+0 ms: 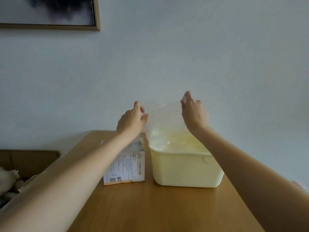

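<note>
A clear thin plastic bag [163,118] is stretched between my two hands above a pale yellow plastic bin [185,169] on the wooden table [150,206]. My left hand [132,120] pinches the bag's left top edge with thumb and fingers. My right hand [194,113] pinches its right top edge. The bag's lower end hangs down into the bin's open top. Left of the bin stands a white and orange box of disposable gloves [125,166], its top torn open, partly behind my left forearm.
The table stands against a pale wall. A framed dark picture [50,12] hangs at the upper left. A brown cardboard box [28,162] with crumpled material sits beyond the table's left edge.
</note>
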`<state>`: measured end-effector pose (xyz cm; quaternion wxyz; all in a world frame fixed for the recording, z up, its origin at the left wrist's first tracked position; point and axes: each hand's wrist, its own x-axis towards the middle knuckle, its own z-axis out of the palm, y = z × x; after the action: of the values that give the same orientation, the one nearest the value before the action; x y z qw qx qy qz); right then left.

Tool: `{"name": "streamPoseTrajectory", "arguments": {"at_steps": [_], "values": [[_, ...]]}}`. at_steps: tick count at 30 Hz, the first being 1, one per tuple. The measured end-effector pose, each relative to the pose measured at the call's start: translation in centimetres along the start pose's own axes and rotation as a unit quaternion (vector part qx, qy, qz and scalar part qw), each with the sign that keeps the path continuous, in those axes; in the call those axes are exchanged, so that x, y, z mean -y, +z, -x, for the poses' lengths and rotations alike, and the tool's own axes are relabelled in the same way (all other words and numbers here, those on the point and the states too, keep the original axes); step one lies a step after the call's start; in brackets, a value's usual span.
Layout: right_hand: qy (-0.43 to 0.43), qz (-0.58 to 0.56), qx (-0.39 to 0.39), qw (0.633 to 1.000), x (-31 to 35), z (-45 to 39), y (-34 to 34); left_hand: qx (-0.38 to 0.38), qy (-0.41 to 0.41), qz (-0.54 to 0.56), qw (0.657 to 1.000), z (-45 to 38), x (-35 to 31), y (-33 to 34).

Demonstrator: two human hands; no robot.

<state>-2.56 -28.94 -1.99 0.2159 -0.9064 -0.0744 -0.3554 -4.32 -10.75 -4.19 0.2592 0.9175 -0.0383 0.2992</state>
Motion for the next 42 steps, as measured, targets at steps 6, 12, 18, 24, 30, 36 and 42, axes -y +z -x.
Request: {"name": "streamPoseTrajectory", "arguments": {"at_steps": [6,12,18,24,30,36,42], "values": [[0.147,0.078,0.097,0.981,-7.2,2.0,1.4,-0.048,-0.035,-0.052,0.997,-1.0,1.5,-0.2],[0.125,0.195,0.215,0.949,-7.7,1.8,1.4,0.255,0.153,-0.024,0.954,-1.2,-4.7,3.7],[0.058,0.232,0.234,0.942,-7.9,1.7,0.3,0.5,0.112,-0.236,0.826,-0.8,-5.3,7.7],[-0.047,0.132,0.357,0.924,-6.0,0.2,-0.2,0.506,0.084,-0.241,0.824,-1.6,-4.1,8.8],[0.089,0.206,0.598,0.77,-7.4,1.3,3.5,0.457,0.111,-0.365,0.804,-1.2,-4.2,9.4],[0.104,0.161,0.584,0.788,-6.9,0.9,2.2,0.41,0.117,-0.261,0.866,-1.0,-4.3,8.1],[0.05,0.02,0.459,0.887,-1.0,-0.2,0.0,0.255,0.123,-0.065,0.957,0.5,-1.6,3.0]]}}
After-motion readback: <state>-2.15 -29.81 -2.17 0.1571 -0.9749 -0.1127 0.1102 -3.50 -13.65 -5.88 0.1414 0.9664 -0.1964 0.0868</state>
